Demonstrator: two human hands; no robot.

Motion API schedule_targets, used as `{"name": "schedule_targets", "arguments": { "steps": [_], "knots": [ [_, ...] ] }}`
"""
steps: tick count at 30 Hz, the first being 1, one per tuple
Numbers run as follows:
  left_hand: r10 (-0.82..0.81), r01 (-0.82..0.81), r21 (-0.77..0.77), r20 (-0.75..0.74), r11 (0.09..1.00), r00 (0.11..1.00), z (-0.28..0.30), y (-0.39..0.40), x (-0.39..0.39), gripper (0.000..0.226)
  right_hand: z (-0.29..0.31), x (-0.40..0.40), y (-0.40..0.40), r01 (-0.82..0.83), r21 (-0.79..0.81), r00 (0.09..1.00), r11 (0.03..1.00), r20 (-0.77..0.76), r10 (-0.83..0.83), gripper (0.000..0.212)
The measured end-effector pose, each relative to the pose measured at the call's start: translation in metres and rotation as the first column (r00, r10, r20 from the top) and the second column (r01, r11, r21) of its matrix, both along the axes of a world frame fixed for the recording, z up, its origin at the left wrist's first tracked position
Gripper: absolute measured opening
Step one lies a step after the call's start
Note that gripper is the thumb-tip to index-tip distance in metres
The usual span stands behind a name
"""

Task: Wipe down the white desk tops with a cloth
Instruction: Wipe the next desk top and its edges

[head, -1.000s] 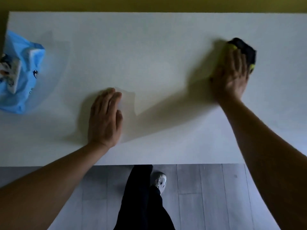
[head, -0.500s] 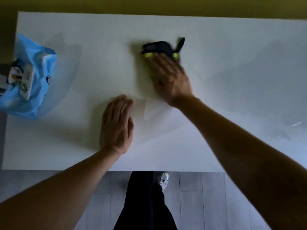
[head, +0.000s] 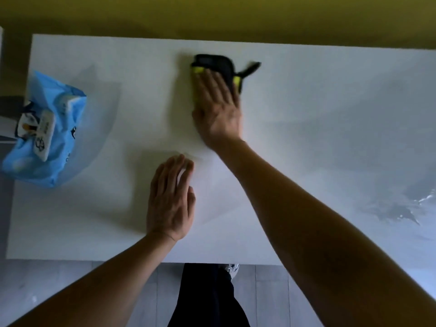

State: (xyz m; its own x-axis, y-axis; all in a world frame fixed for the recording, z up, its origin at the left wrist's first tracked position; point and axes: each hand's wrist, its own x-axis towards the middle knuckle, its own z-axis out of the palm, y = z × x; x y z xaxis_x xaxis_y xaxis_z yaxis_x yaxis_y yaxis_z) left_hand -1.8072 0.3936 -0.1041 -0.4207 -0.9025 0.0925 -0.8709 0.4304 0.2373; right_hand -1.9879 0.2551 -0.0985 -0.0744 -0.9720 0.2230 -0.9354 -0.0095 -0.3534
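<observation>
The right hand (head: 218, 109) presses a black and yellow cloth (head: 213, 64) flat against the white tabletop (head: 330, 114), its fingers (head: 210, 86) straight and spread over it, toward the far edge near the middle. The left hand (head: 171, 199) rests open and flat nearer the front edge. This looks like mid-wipe; the left part, beside the blue wipes packet (head: 47, 131), probably needs the next pass.

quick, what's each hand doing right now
Left hand: open, flat on the white desk, holding nothing.
Right hand: open, straight fingers pressing the black and yellow cloth onto the desk.
</observation>
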Motion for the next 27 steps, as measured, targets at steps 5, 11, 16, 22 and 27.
{"name": "schedule_targets", "arguments": {
  "steps": [5,11,16,22,27],
  "knots": [
    [0.050,-0.050,0.002,0.044,0.999,0.998,0.013,-0.016,-0.015,0.039,-0.010,-0.054,-0.013,-0.194,-0.022,0.980,0.981,-0.040,0.193,0.062],
    [-0.053,0.053,0.014,-0.019,0.998,0.998,0.006,-0.093,-0.085,0.052,-0.010,-0.198,-0.019,0.456,0.080,0.890,0.886,-0.030,-0.455,0.069],
    [-0.057,0.057,0.021,-0.010,0.998,0.998,-0.003,-0.098,-0.094,0.056,-0.010,-0.154,-0.057,0.604,0.096,0.797,0.792,-0.072,-0.599,0.071],
    [-0.077,0.078,0.016,-0.023,0.997,0.997,0.000,-0.100,-0.092,0.055,0.000,-0.042,-0.101,-0.122,0.047,0.992,0.991,-0.039,0.124,0.063],
    [-0.085,0.085,0.004,-0.020,0.996,0.996,-0.001,-0.101,-0.096,0.055,-0.016,-0.129,-0.090,0.025,-0.082,0.998,0.996,-0.050,-0.029,0.056]
  ]
}}
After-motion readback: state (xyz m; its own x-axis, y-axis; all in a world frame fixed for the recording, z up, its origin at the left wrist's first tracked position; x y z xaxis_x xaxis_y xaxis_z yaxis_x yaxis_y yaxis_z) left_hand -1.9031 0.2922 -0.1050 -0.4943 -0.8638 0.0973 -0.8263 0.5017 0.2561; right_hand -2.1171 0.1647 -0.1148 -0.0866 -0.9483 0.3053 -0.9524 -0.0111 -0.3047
